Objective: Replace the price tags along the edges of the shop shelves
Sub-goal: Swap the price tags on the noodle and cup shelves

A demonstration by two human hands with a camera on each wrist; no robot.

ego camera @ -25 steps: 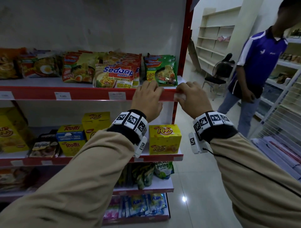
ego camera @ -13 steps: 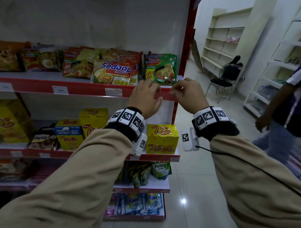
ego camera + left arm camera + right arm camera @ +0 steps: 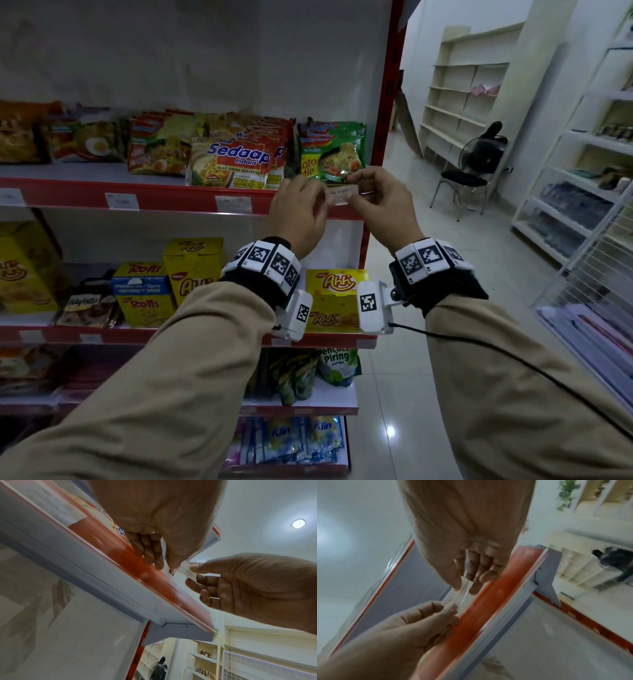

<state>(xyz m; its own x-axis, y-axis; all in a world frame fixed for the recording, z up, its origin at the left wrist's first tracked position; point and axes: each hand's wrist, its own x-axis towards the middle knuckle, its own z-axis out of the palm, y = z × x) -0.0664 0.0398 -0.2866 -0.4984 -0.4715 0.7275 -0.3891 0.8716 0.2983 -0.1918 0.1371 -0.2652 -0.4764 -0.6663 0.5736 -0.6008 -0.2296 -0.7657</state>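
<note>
The price tag (image 3: 340, 196) that sat hidden at the red shelf edge (image 3: 178, 198) a moment ago is now pinched between left hand (image 3: 297, 213) and right hand (image 3: 381, 202), apparently pulled free for swapping

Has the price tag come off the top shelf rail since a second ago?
Yes. The price tag is now pinched between the left hand and right hand, pulled toward the camera off the red shelf rail.
</note>
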